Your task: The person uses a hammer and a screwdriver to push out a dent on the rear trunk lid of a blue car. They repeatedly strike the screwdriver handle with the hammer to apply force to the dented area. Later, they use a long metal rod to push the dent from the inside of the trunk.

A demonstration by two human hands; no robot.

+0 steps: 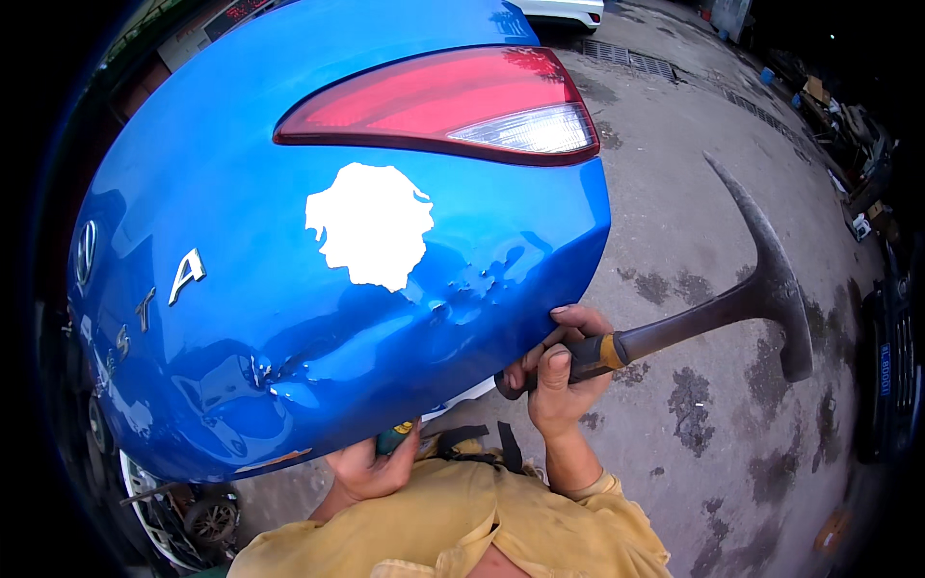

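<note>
Curling beneath the lower edge of a glossy blue car panel (356, 332), the left hand's (374, 469) fingers look clamped on a green-and-yellow object (393, 439), mostly hidden; a badly aimed blow there could bruise them. Farther right, the right hand's (570, 385) fingers wrap around the black-and-yellow grip (590, 356) of a dark steel hammer (694, 323), which juts out past the panel above grey concrete ground (665, 231). A loose hold might let it twist and scrape paint. Higher up, careless striking near the creased dents (275, 376) could spread damage towards the ragged white patch (371, 226). Beyond, the red-and-clear tail light (424, 101) could crack if the hammer's pick swings wide.
</note>
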